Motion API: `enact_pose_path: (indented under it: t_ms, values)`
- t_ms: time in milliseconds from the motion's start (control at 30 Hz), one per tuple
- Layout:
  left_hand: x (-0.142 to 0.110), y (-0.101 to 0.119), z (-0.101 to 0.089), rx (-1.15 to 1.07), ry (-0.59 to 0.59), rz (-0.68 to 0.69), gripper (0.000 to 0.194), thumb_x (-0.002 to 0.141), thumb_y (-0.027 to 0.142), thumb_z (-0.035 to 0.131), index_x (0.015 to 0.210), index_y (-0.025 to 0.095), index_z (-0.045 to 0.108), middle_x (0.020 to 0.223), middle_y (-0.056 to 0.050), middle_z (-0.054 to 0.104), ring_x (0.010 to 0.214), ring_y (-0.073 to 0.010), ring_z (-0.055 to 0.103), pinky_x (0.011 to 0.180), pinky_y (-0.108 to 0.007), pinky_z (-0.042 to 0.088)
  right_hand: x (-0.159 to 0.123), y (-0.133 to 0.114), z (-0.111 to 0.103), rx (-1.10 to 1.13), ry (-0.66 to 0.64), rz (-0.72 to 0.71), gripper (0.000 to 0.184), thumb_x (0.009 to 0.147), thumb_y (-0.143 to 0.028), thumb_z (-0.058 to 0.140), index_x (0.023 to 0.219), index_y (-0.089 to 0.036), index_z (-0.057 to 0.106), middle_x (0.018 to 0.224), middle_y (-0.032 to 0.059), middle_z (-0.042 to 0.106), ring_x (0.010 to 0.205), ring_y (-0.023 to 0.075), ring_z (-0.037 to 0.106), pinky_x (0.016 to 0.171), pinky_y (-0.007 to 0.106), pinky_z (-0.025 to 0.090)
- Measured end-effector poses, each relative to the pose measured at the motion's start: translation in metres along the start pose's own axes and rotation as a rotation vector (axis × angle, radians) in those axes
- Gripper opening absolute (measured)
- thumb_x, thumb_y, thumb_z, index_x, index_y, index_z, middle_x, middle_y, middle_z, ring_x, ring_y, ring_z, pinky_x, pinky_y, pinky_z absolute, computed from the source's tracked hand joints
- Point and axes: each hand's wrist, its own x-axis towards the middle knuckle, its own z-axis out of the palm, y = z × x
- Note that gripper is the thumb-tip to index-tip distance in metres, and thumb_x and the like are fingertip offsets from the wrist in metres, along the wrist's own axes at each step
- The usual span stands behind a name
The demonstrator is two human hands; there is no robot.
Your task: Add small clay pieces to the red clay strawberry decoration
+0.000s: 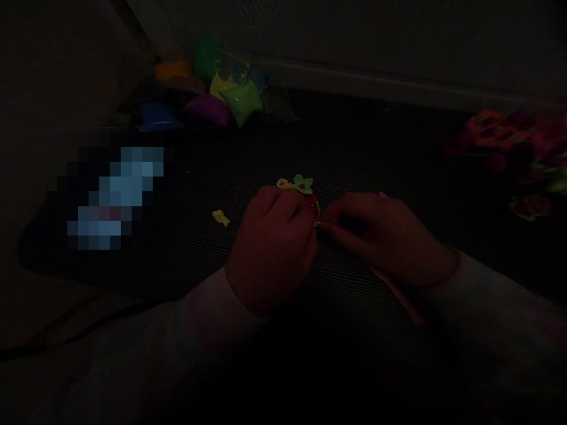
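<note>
Left hand [274,254] clamped on red clay piece [312,203]; right hand [376,236] pinching yellow strip [317,224] at piece's four o'clock. Likely light, soft, dentable: grip edges, spare green flower [303,185] at twelve.

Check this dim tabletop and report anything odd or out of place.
A yellow scrap lies loose on the dark table, beside the left hand and apart from the green flower; it looks like a stray bit. Nothing else stands out in this dim light.

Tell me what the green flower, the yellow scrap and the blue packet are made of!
Green flower: perhaps matte modelling clay; its petals show no shine.
Yellow scrap: maybe the same, dull, with an uneven edge.
Blue packet: probably shiny plastic; a glint shows.
</note>
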Motion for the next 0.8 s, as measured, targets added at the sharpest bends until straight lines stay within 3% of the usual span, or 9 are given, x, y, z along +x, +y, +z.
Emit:
enact_pose_path:
  t_ms: [367,800]
  values:
    - [0.001,0.001,0.002,0.003,0.007,0.011,0.010,0.077,0.019,0.052,0.077,0.014,0.060,0.084,-0.006,0.060,0.083,-0.0220,0.051,0.076,-0.037,0.042,0.002,-0.001,0.001,-0.004,-0.010,0.002,0.007,0.079,-0.022,0.052,0.080,-0.020,0.058,0.074,-0.0039,0.063,0.067,0.0099,0.056,0.065,0.023,0.039]
    - [-0.008,-0.003,-0.013,-0.042,-0.043,-0.062,0.015,0.076,0.020,0.055,0.088,0.017,0.062,0.091,-0.006,0.059,0.088,-0.0232,0.050,0.078,-0.039,0.042,-0.001,0.003,0.000,0.045,-0.007,-0.013,0.014,0.079,-0.022,0.054,0.092,-0.021,0.059,0.075,-0.0030,0.061,0.069,0.0099,0.056,0.065,0.023,0.040]
